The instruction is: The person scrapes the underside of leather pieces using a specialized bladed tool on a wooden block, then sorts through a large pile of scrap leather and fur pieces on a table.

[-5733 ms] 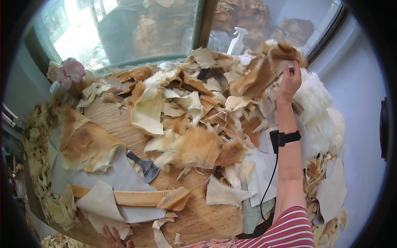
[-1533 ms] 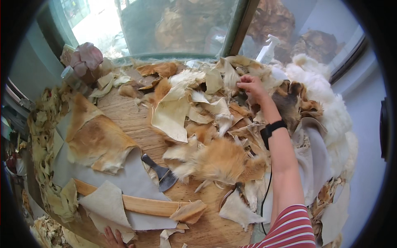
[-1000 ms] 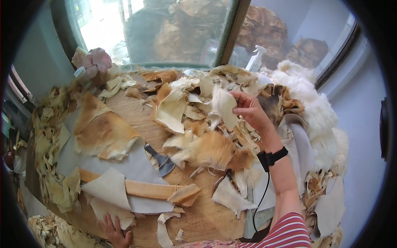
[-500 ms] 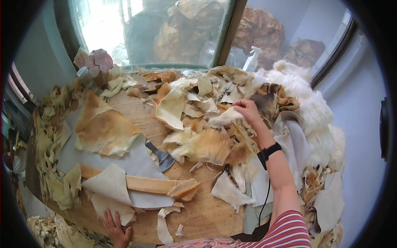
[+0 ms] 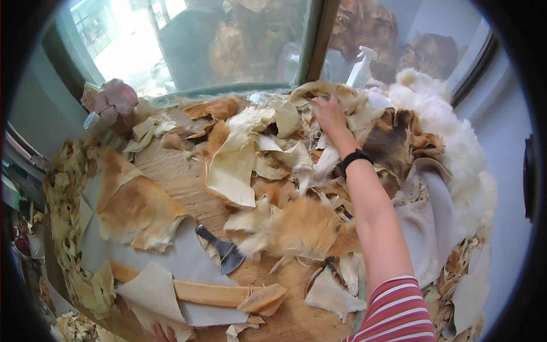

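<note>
My right hand [image 5: 330, 114] reaches to the back of a heap of fur and hide scraps. Its fingers look apart, touching a cream hide piece [image 5: 310, 91] at the heap's far edge. A pale fur scrap [image 5: 326, 162] lies under my right wrist. Nearer in the heap is a fluffy tan fur piece [image 5: 302, 228]. Only the fingers of my left hand [image 5: 163, 332] show at the lower edge, apart, beside a pale hide scrap [image 5: 151, 290]. A broad-bladed knife [image 5: 229, 256] with a dark handle lies mid-table, touched by neither hand.
A large tan hide [image 5: 142, 208] lies on a grey sheet [image 5: 205, 310] at left, with a wooden strip [image 5: 211, 292] in front. White fur [image 5: 450, 148] piles up at right. A spray bottle [image 5: 362, 67] stands by the window [image 5: 239, 45]. Scraps line the left edge of the wooden table [image 5: 171, 154].
My right hand has let go of the pale fur scrap and reached farther back. The view has shifted, so my left hand now sits lower, mostly out of the picture.
</note>
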### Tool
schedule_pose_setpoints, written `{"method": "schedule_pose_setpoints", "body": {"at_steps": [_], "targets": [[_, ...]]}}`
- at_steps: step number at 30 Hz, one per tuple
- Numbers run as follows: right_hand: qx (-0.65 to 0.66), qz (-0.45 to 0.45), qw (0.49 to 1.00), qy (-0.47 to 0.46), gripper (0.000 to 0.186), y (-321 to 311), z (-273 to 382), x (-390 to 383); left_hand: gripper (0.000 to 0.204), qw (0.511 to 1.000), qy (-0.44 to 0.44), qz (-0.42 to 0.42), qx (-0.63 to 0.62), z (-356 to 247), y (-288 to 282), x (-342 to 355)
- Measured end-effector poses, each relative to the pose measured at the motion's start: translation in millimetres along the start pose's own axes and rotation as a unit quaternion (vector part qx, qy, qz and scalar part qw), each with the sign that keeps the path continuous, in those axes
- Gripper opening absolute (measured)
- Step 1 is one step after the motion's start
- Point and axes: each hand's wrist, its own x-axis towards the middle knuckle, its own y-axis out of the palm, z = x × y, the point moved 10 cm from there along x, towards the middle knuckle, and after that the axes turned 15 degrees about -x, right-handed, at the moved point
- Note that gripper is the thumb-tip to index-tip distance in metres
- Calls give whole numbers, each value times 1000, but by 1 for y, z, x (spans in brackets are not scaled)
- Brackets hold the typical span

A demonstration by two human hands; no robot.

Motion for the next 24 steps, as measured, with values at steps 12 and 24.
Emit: {"method": "schedule_pose_setpoints", "body": {"at_steps": [12, 24], "targets": [[31, 97, 993, 59, 31, 66, -33, 36, 81, 999, -25, 34, 17, 3, 5, 1], [290, 134, 938, -135, 32, -197, 42, -162, 78, 999, 14, -29, 41, 5, -3, -9]]}}
